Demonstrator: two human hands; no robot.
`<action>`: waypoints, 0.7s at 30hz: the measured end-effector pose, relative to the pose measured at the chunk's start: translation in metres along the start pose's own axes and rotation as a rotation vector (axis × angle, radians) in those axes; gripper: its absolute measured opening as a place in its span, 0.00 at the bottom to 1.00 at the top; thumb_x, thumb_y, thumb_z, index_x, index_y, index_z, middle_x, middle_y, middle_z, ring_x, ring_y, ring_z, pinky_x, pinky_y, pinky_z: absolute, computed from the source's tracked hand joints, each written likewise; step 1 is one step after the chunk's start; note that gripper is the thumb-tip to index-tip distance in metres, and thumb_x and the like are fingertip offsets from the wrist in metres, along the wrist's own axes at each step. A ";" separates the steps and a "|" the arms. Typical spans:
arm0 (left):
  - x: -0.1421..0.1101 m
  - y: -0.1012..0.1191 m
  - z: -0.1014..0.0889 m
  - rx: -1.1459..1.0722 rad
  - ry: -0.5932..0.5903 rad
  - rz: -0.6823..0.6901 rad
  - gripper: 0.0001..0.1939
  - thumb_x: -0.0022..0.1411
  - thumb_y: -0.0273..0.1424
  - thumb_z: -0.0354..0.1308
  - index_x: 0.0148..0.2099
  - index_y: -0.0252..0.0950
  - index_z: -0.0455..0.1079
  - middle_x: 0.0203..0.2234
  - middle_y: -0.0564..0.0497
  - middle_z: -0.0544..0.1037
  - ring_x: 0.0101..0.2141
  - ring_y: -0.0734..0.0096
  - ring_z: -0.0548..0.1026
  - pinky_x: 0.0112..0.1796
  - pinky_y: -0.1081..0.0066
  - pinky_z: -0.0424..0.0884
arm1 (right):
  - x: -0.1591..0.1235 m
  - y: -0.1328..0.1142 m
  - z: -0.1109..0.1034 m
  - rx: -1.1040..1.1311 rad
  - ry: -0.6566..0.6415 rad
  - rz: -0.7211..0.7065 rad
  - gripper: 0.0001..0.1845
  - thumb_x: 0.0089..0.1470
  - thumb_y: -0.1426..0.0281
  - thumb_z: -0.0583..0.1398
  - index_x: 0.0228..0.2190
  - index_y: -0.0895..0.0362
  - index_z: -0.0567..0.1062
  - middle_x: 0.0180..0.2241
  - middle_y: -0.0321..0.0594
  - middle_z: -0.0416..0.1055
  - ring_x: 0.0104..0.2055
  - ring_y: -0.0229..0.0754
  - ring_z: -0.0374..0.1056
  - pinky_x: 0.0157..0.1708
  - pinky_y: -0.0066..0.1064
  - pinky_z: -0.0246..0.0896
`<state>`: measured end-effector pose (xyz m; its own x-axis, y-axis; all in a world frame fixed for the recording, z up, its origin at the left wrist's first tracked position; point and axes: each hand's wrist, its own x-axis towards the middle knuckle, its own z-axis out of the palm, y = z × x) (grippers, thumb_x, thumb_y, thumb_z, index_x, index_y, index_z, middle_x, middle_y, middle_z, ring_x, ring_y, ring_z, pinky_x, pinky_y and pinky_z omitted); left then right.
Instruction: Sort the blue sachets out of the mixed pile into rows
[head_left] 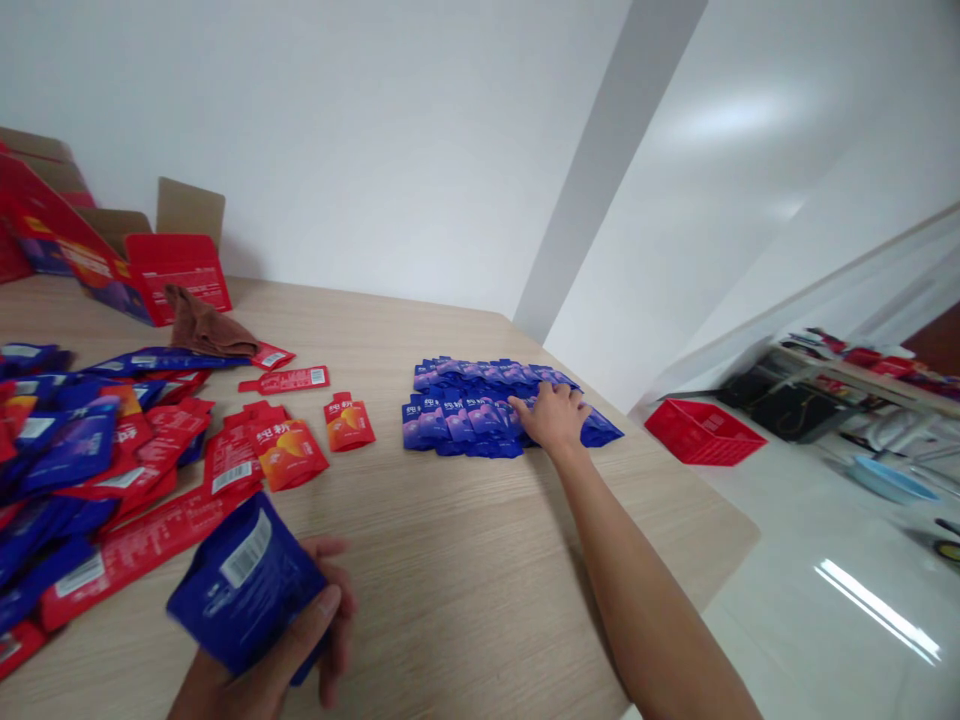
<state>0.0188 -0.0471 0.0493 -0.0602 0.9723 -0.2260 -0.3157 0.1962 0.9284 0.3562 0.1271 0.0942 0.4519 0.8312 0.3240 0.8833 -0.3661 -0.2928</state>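
Observation:
My left hand (300,640) is near the front edge of the wooden table (465,560), its fingers wrapped round a stack of blue pouches (244,585) with a white barcode label showing. My right hand (553,415) reaches far across the table and lies on a neat overlapping row of blue pouches (480,410), fingers spread and pressing the right end of the row. A loose heap of red, orange and blue pouches (112,460) covers the left side of the table.
Open red cardboard boxes (135,265) stand at the back left, with a brown cloth (206,325) in front of them. A red plastic basket (701,432) sits on the glossy floor to the right, with cluttered low shelves (847,385) beyond. The table edge runs diagonally on the right.

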 end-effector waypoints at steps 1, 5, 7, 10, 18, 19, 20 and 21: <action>-0.002 0.000 0.000 0.007 0.007 -0.010 0.34 0.47 0.50 0.83 0.51 0.43 0.76 0.26 0.52 0.81 0.20 0.64 0.75 0.17 0.73 0.66 | -0.004 -0.007 -0.003 0.064 -0.011 -0.069 0.30 0.69 0.59 0.64 0.61 0.69 0.76 0.64 0.74 0.69 0.70 0.74 0.61 0.67 0.67 0.54; -0.003 0.004 -0.001 0.100 -0.126 -0.092 0.30 0.54 0.58 0.77 0.32 0.33 0.80 0.18 0.47 0.77 0.19 0.73 0.71 0.19 0.78 0.58 | -0.045 -0.047 -0.024 0.407 -0.191 -0.457 0.27 0.69 0.60 0.67 0.65 0.55 0.75 0.60 0.51 0.78 0.56 0.50 0.77 0.56 0.41 0.73; -0.001 0.007 -0.003 0.108 -0.222 -0.141 0.32 0.57 0.59 0.75 0.28 0.31 0.81 0.17 0.44 0.77 0.19 0.72 0.72 0.19 0.78 0.59 | -0.076 -0.069 -0.039 0.649 -0.373 -0.797 0.36 0.63 0.58 0.73 0.68 0.48 0.72 0.65 0.47 0.74 0.57 0.46 0.77 0.53 0.37 0.75; 0.003 0.007 -0.004 0.057 -0.288 -0.170 0.31 0.54 0.58 0.78 0.32 0.31 0.82 0.26 0.40 0.84 0.18 0.69 0.76 0.17 0.77 0.60 | -0.118 -0.094 -0.057 0.772 -0.557 -1.273 0.41 0.60 0.66 0.75 0.70 0.42 0.72 0.75 0.45 0.62 0.74 0.51 0.63 0.68 0.42 0.66; 0.007 0.007 -0.008 -0.011 -0.181 0.018 0.27 0.55 0.39 0.80 0.54 0.35 0.82 0.41 0.39 0.88 0.31 0.57 0.85 0.19 0.74 0.73 | -0.130 -0.094 -0.036 1.000 -0.376 -1.218 0.05 0.72 0.67 0.66 0.48 0.52 0.80 0.45 0.43 0.81 0.46 0.42 0.79 0.47 0.32 0.76; 0.008 0.012 -0.008 -0.079 -0.157 0.025 0.30 0.53 0.36 0.81 0.57 0.36 0.81 0.45 0.39 0.88 0.38 0.52 0.87 0.25 0.71 0.80 | -0.130 -0.091 -0.033 1.035 -0.282 -1.210 0.03 0.71 0.69 0.66 0.46 0.52 0.79 0.44 0.43 0.80 0.45 0.42 0.79 0.46 0.32 0.76; 0.009 0.019 -0.009 -0.166 -0.127 0.024 0.33 0.51 0.34 0.82 0.59 0.38 0.81 0.49 0.39 0.88 0.45 0.47 0.87 0.32 0.66 0.86 | -0.131 -0.089 -0.030 1.056 -0.176 -1.210 0.04 0.70 0.72 0.65 0.45 0.53 0.78 0.44 0.44 0.79 0.45 0.42 0.78 0.45 0.33 0.75; 0.011 0.025 -0.009 -0.256 -0.098 0.015 0.34 0.49 0.33 0.83 0.58 0.39 0.81 0.52 0.39 0.87 0.51 0.43 0.86 0.40 0.61 0.89 | -0.133 -0.088 -0.027 1.057 -0.070 -1.221 0.06 0.70 0.75 0.64 0.45 0.53 0.77 0.45 0.45 0.79 0.46 0.43 0.77 0.46 0.34 0.75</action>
<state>0.0018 -0.0329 0.0680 0.0214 0.9850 -0.1711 -0.5455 0.1549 0.8237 0.2216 0.0369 0.1014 -0.4517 0.4227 0.7857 0.2033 0.9062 -0.3707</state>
